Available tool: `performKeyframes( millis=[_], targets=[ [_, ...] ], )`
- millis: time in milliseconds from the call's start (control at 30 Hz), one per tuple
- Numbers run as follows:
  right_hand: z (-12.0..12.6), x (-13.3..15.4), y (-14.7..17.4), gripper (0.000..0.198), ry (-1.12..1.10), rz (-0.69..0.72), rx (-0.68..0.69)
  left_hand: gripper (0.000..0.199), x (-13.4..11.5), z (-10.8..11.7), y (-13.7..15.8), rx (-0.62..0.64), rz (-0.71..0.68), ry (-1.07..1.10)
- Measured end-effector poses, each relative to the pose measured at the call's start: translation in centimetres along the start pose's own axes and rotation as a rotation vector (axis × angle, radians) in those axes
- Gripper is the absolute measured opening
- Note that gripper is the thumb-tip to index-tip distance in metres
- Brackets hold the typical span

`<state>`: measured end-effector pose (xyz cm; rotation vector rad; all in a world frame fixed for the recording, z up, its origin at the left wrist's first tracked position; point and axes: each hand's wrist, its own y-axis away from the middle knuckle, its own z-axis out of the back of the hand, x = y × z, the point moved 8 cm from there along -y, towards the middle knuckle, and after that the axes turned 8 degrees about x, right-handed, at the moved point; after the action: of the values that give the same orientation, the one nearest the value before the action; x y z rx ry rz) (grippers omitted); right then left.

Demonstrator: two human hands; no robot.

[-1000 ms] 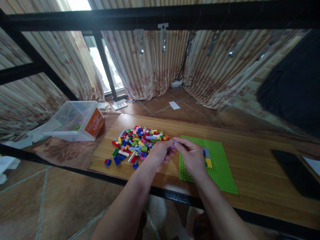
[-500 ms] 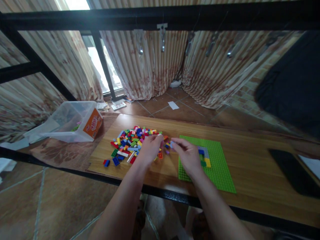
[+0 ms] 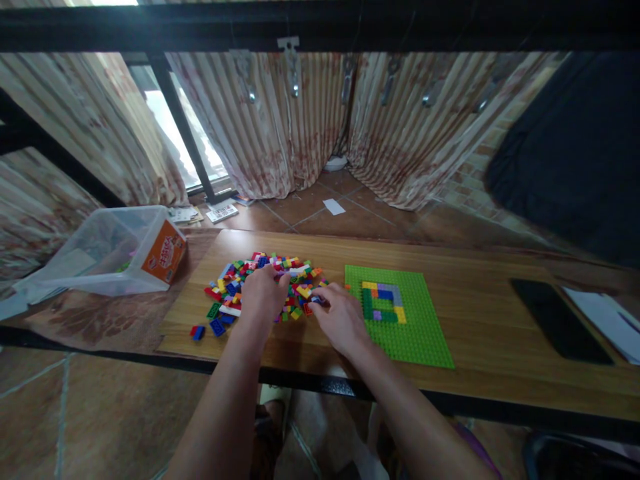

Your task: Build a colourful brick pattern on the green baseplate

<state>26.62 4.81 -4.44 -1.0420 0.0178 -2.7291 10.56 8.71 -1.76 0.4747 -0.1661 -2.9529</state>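
Observation:
A heap of mixed-colour toy bricks (image 3: 295, 308) is spread over the wooden table. My left hand (image 3: 263, 293) reaches into it with fingers curled; what they hold, if anything, is hidden among the bricks. At the heap's right edge, my right hand (image 3: 343, 319) has thumb and fingers pinched on a small light-blue brick (image 3: 316, 300), mostly covered by the fingertips. Just right of that hand lies a green baseplate (image 3: 425, 333). On it, yellow, blue, purple, grey and green bricks form a square ring (image 3: 399, 297) around an open middle.
A clear plastic bin (image 3: 115, 283) with an orange label stands at the left. A red-and-blue brick pair (image 3: 197, 333) lies apart near the front edge. At the right are a dark flat object (image 3: 560, 323) and white paper (image 3: 605, 320). A black bar (image 3: 320, 30) crosses above.
My right hand has moved left off the baseplate to the heap's edge, uncovering the brick ring. My left hand has shifted deeper into the heap. The camera view has turned slightly right.

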Motion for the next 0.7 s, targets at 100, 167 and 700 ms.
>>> performKeyframes(
  millis=[100, 167, 700],
  targets=[
    [-0.27, -0.07, -0.05, 0.014, 0.020, -0.008, 0.011, 0.028, 0.05, -0.21, -0.06, -0.017, -0.026, -0.032],
    [-0.44, -0.16, -0.09, 0.014, 0.031, -0.005, 0.017, 0.025, 0.09, -0.32, -0.01, -0.015, -0.034, -0.046],
    [-0.14, -0.68, -0.21, 0.021, -0.026, 0.036, 0.022, 0.025, 0.07, -0.36, 0.83, 0.060, -0.057, -0.066]
  ],
)
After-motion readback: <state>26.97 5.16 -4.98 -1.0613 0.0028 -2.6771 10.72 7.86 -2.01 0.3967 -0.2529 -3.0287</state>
